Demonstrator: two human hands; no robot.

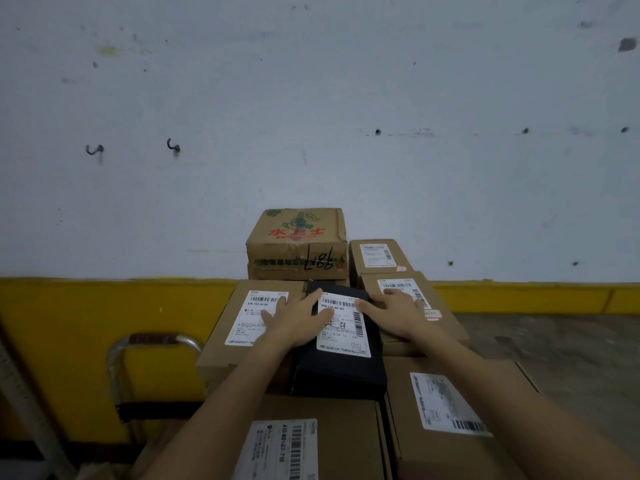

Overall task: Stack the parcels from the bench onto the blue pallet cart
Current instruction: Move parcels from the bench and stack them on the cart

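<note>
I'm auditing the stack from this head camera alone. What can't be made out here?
Head view throughout:
- The cart's deck, hidden under the parcels; only a metal handle shows at left.
- The black parcel's left edge, covered by the left hand.
- The nearest brown parcel's label, cut by the bottom edge.
- Address print on every label, too small or blurred.

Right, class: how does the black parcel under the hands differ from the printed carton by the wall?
The black parcel carries a white barcode label; the printed carton is brown with red and green print and handwriting. The left hand and right hand rest on the black parcel; the printed carton is untouched. Both are closed boxes in one stack.
</note>
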